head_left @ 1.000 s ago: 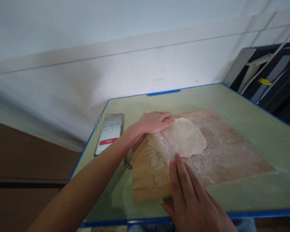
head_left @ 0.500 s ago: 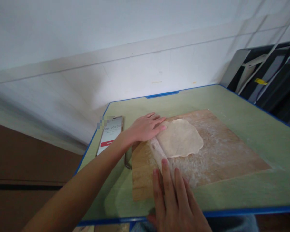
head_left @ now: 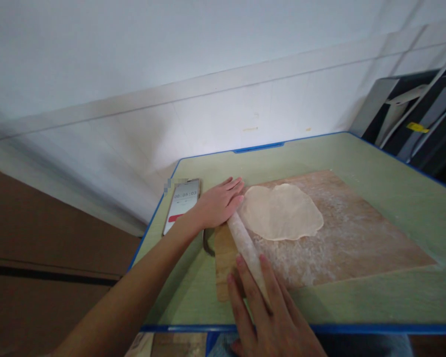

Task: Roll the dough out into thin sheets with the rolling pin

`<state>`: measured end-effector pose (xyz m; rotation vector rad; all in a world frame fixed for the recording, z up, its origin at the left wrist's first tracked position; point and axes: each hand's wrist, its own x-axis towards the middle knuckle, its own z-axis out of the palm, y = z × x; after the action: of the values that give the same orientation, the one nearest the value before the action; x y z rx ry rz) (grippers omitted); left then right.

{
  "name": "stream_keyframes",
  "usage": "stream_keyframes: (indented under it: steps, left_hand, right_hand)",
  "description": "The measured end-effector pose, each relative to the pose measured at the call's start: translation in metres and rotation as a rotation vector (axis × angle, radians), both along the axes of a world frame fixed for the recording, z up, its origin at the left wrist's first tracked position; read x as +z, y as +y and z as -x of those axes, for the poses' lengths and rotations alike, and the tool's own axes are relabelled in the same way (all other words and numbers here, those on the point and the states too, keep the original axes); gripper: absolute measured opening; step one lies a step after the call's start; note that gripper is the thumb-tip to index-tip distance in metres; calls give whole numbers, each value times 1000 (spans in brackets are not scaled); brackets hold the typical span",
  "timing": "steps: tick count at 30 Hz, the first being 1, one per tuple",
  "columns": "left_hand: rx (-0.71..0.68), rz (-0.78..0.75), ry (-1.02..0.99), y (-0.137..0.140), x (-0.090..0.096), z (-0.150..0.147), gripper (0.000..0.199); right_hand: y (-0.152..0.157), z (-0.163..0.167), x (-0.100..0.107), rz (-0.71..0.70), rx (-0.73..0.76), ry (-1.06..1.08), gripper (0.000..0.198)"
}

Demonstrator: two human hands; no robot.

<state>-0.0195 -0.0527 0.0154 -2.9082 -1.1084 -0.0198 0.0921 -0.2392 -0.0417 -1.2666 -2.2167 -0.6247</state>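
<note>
A flour-dusted rolling pin (head_left: 244, 242) lies slantwise on a wooden board (head_left: 375, 238), along the left side of a thin, flattened sheet of dough (head_left: 284, 213). Over the far end of the pin, my left hand (head_left: 223, 201) rests flat with fingers stretched out, its fingertips near the dough's edge. My right hand (head_left: 269, 307) lies on the near end, fingers extended and spread over the pin, not wrapped round it. Both palms hide the pin's ends. The dough has an uneven outline, with a small notch at its far edge.
The board sits on a pale green table (head_left: 357, 302) with a blue rim. A phone (head_left: 182, 203) showing a timer lies left of my left hand. A curved metal handle (head_left: 208, 243) shows beside the board. A white wall (head_left: 215, 119) stands behind; dark flat items lean at right.
The rolling pin and both hands have moved left relative to the dough, off its left edge. More of the dough's left side shows. The view has shifted slightly.
</note>
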Motion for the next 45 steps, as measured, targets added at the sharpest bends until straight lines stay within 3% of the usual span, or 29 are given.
stream_keyframes:
  steps: [4, 7, 13, 19, 23, 33, 45]
  left_hand:
    - [3, 1, 19, 2, 3, -21, 47]
    - [26, -7, 14, 7, 5, -42, 51]
    - [67, -6, 16, 16, 5, -82, 49]
    - [125, -7, 41, 21, 3, -117, 44]
    - [102, -2, 42, 23, 1, -132, 43]
    - [58, -49, -52, 12, 1, -114, 49]
    - [39, 105, -63, 4, 3, -83, 50]
  right_hand:
    - [2, -19, 6, 127, 31, 19, 54]
    - [4, -40, 15, 182, 35, -2, 48]
    - [8, -75, 27, 183, 51, -8, 50]
    - [10, -103, 29, 232, 62, 84, 58]
    - [13, -112, 27, 180, 39, 24, 57]
    - [15, -102, 12, 116, 4, -41, 56]
    - [17, -103, 17, 58, 86, -193, 40]
